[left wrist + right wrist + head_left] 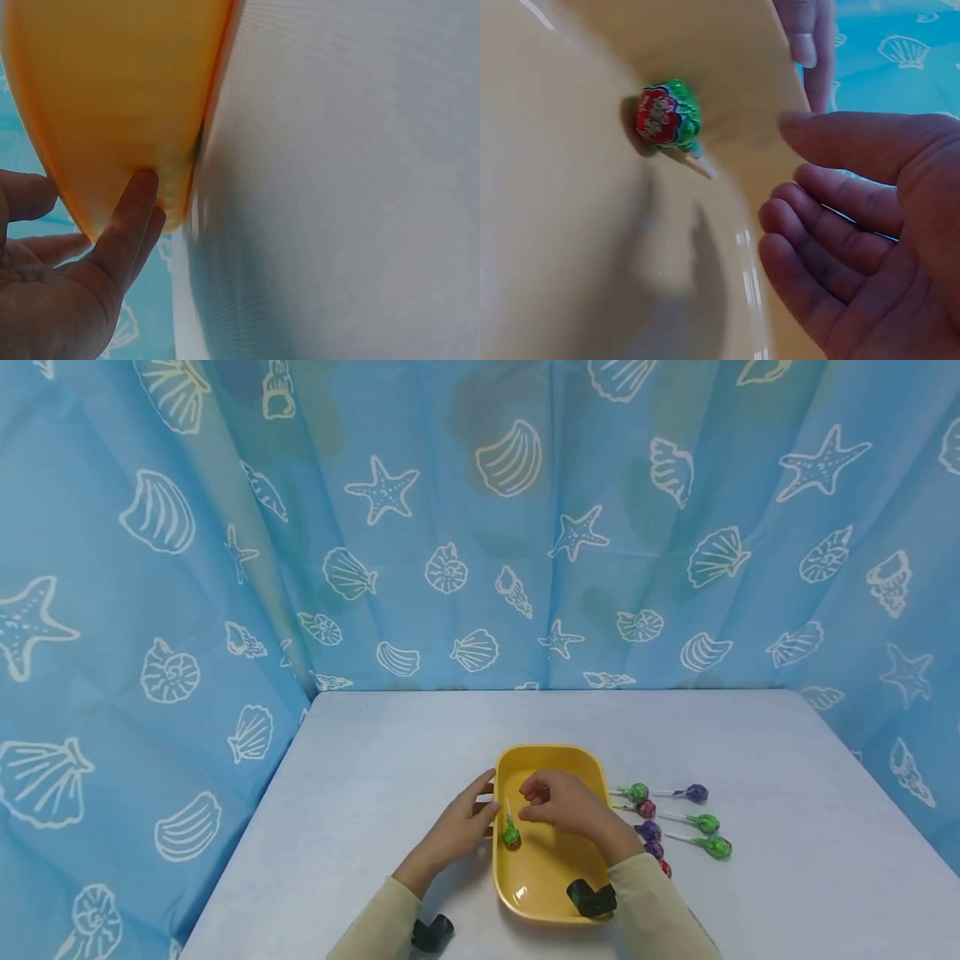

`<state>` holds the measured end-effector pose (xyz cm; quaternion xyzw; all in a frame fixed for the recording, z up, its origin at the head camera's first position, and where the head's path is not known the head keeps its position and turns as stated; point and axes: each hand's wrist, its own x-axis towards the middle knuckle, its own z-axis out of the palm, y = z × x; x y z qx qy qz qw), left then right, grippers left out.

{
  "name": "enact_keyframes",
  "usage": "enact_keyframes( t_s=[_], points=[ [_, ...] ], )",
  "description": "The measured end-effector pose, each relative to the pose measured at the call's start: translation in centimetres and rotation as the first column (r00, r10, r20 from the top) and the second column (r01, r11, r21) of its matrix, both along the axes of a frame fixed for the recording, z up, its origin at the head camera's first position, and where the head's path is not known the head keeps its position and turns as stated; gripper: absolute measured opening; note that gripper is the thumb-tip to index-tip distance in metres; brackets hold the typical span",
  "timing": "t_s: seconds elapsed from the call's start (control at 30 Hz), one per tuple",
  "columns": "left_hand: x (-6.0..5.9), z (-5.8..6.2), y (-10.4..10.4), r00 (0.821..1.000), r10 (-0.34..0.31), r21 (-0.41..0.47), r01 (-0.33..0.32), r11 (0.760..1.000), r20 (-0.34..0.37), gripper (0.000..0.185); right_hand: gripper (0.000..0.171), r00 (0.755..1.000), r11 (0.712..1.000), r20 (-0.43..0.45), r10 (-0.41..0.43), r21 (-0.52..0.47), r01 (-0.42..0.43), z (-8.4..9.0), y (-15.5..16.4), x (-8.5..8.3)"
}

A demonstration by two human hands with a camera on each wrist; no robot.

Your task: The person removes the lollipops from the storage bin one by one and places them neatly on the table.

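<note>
A yellow tray stands on the table, with one green-wrapped lollipop lying inside along its left wall. In the right wrist view this lollipop shows a red and green wrapper and a short bit of pale stick. My left hand is at the tray's left side. In the left wrist view, its extended fingers touch the outer wall of the tray. Over the tray's inside hovers my right hand, its fingers loosely bent, the thumb apart and nothing between them.
Right of the tray lie several lollipops, among them a green one, a purple one and a red one; my right forearm partly covers some. A blue shell-patterned curtain hangs behind the white table.
</note>
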<state>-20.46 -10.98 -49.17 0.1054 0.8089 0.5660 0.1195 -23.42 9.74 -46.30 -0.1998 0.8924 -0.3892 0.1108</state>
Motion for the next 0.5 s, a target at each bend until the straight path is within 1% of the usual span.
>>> enact_keyframes(
  t_s=[0.13, 0.2, 0.33, 0.5],
  points=[
    [0.1, 0.1, -0.1, 1.0, -0.014, 0.027, 0.015, 1.0, -0.015, 0.057, 0.033, 0.998, 0.999, 0.06, 0.022, 0.027, -0.024, -0.1, -0.7, -0.1],
    [0.0, 0.1, -0.1, 1.0, -0.02, 0.033, 0.02, 0.999, -0.018, 0.057, 0.034, 0.997, 0.998, 0.07, 0.046, 0.047, -0.049, -0.3, -1.0, -0.1],
    [-0.1, -0.1, -0.1, 1.0, -0.021, 0.014, 0.021, 1.0, -0.017, 0.056, 0.038, 0.993, 0.992, 0.086, 0.083, 0.093, -0.091, -0.8, -1.4, -0.3],
    [-0.1, -0.1, -0.1, 1.0, -0.016, 0.005, 0.016, 1.0, -0.019, 0.056, 0.043, 0.99, 0.986, 0.115, 0.085, 0.13, -0.1, -1.2, -1.8, -0.3]
  ],
)
